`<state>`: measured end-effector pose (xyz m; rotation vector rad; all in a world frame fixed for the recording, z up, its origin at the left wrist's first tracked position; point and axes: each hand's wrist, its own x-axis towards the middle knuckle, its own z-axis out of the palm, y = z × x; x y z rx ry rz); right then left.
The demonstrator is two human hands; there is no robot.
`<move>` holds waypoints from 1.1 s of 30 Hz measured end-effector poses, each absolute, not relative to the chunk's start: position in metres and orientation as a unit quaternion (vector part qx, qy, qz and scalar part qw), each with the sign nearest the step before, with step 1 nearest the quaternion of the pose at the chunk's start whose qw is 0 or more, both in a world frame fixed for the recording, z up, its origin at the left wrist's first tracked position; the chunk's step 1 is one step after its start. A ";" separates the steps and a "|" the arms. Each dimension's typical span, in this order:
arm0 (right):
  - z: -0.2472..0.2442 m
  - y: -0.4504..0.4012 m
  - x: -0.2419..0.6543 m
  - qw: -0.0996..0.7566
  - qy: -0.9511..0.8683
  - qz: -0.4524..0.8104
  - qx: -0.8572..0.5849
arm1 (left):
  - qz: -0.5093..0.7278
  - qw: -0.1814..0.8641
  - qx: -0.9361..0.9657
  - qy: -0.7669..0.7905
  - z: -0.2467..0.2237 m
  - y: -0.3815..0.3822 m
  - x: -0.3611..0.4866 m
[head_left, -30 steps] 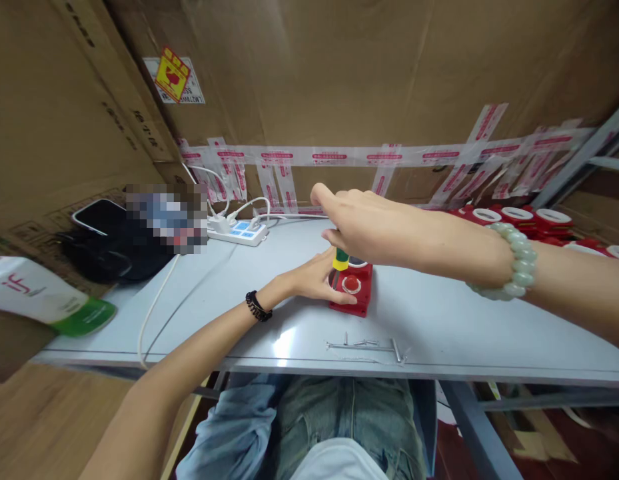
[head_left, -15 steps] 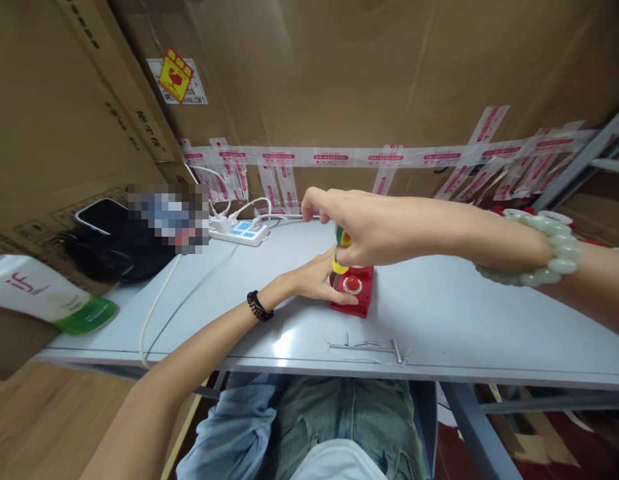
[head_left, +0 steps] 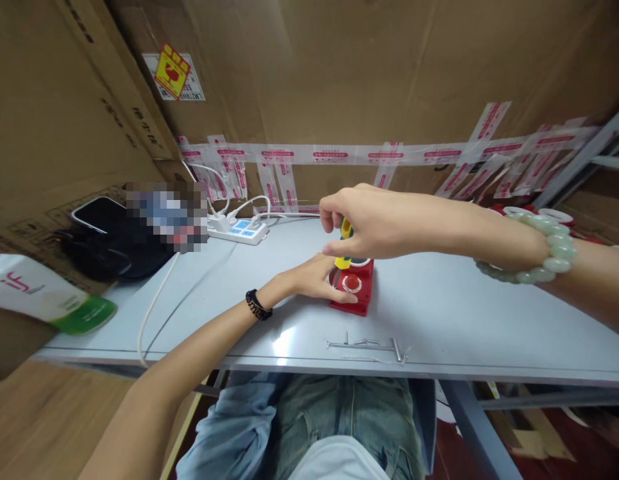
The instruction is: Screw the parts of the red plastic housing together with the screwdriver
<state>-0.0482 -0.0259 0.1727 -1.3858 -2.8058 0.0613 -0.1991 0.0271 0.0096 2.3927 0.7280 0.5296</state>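
Observation:
A small red box (head_left: 360,309) with a round red knob in a white ring lies on the table in front of me. My left hand (head_left: 320,277) grips it from the left, with the thumb along its near side and the other fingers partly hidden. Above the box, my right hand (head_left: 354,223) is closed on the yellow and green handle of a screwdriver (head_left: 342,262). The screwdriver stands nearly upright, its shaft pointing down at the box's left part beside my left hand. Where the tip meets the box is hard to see.
Several loose screws and a metal rod tool (head_left: 364,346) lie near the front edge. At the back left are a white power strip (head_left: 239,231) with cables, a phone (head_left: 98,215) on a black bag, and a tube-like white and green container (head_left: 54,293). Cardboard (head_left: 309,73) walls the back.
My right hand's fingers have shifted to the right and loosened slightly around the screwdriver handle, baring more of it. My left hand and the red box stay in place.

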 end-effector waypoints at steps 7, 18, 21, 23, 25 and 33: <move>0.158 -0.022 -0.045 0.080 -0.931 0.032 -0.356 | 0.193 0.271 0.896 0.295 0.010 0.027 -0.199; 0.169 -0.025 -0.042 0.036 -0.909 0.068 -0.411 | 0.198 0.281 0.895 0.284 0.013 0.025 -0.199; 0.173 -0.029 -0.044 0.029 -0.916 0.057 -0.395 | 0.202 0.288 0.890 0.289 0.014 0.023 -0.199; 0.171 -0.029 -0.047 0.049 -0.917 0.040 -0.393 | 0.200 0.296 0.887 0.293 0.013 0.023 -0.199; 0.169 -0.028 -0.050 0.076 -0.915 0.026 -0.395 | 0.203 0.302 0.885 0.290 0.013 0.022 -0.199; 0.166 -0.028 -0.050 0.087 -0.903 0.045 -0.418 | 0.197 0.279 0.890 0.303 0.011 0.024 -0.198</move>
